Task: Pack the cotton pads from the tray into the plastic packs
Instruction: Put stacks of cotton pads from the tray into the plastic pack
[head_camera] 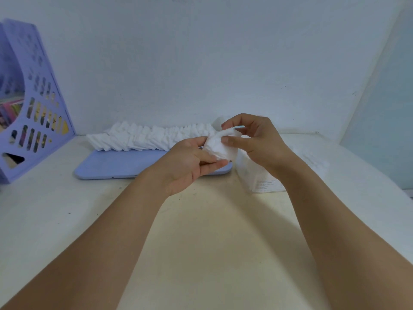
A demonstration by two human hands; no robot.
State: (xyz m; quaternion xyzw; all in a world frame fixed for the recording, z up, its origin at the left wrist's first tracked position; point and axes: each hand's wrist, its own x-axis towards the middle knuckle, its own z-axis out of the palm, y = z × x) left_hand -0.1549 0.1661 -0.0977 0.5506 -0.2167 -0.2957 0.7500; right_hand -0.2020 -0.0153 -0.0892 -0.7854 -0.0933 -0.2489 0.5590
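Note:
A long row of white cotton pads (pixel 147 137) lies along the back of a lilac tray (pixel 116 164) on the table. Above the tray's right end, both hands hold a small stack of cotton pads (pixel 220 145). My left hand (pixel 190 162) cradles the stack from below with curled fingers. My right hand (pixel 252 139) pinches the stack's top edge between thumb and forefinger. A clear plastic pack (pixel 259 175) filled with white pads stands just right of the tray, partly hidden by my right wrist. Another pack (pixel 312 162) lies further right.
A lilac perforated file holder (pixel 33 104) with colourful papers stands at the left edge. A white wall runs close behind the tray. A pale panel (pixel 384 108) rises at the right. The cream table top (pixel 201 231) stretches toward me.

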